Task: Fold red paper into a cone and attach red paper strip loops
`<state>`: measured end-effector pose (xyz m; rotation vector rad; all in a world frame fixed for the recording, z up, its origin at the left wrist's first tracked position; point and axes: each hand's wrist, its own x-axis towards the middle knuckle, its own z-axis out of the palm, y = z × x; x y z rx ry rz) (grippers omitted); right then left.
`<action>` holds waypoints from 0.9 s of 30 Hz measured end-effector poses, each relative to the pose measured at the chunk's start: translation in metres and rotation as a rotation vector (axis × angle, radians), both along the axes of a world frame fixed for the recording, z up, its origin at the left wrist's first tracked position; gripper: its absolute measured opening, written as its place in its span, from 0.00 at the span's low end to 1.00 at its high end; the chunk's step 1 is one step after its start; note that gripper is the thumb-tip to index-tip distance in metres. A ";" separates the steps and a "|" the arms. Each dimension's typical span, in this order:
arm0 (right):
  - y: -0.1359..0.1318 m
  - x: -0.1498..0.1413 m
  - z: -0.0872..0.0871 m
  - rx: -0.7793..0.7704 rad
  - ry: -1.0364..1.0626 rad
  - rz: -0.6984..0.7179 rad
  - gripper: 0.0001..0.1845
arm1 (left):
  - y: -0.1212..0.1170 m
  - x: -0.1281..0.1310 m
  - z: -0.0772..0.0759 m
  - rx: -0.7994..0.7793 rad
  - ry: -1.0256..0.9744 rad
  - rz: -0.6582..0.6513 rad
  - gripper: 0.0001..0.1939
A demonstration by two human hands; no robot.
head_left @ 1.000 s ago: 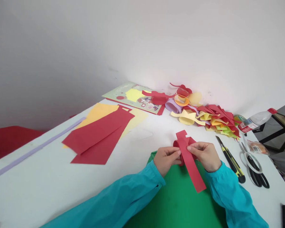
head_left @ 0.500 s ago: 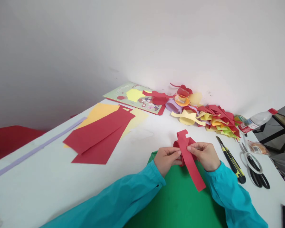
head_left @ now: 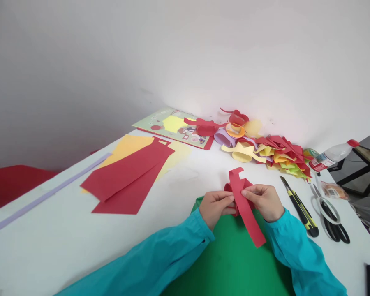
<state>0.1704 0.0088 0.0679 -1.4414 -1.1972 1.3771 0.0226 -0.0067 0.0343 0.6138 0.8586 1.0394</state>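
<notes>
Near the table's front edge, my left hand (head_left: pixel 216 205) and my right hand (head_left: pixel 266 200) pinch a red paper piece between them. A long red paper strip (head_left: pixel 247 213) crosses over a curled red paper ring (head_left: pixel 229 187). The strip's far end is notched and bends upward; its near end hangs over the green apron (head_left: pixel 231 259). My left fingers grip from the left side, thumb on top. The right thumb presses on the strip, while the fingers beneath it are partly hidden.
Red paper sheets (head_left: pixel 132 176) overlap yellow ones at left, beside a purple strip (head_left: pixel 49 194). A green booklet (head_left: pixel 160 119), paper rings (head_left: pixel 243 153) and folded papers (head_left: pixel 285 154) lie along the wall. On the right are a utility knife (head_left: pixel 299 205), scissors (head_left: pixel 333 232), tape roll (head_left: pixel 336 214) and bottle (head_left: pixel 336 154).
The red strip's ends curl slightly more, and its near end has risen a little. Both hands keep the same pinch in nearly the same place.
</notes>
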 end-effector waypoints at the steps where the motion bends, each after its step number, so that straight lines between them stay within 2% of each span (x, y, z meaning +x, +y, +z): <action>1: 0.000 0.000 0.000 -0.002 -0.001 0.001 0.18 | 0.000 0.000 0.000 -0.003 0.000 0.004 0.18; 13: 0.000 -0.001 -0.001 -0.002 -0.020 -0.012 0.19 | 0.000 0.001 -0.001 -0.013 0.025 0.016 0.17; 27: -0.001 -0.004 0.000 0.005 -0.076 -0.024 0.17 | -0.001 0.000 -0.003 0.072 0.124 -0.008 0.15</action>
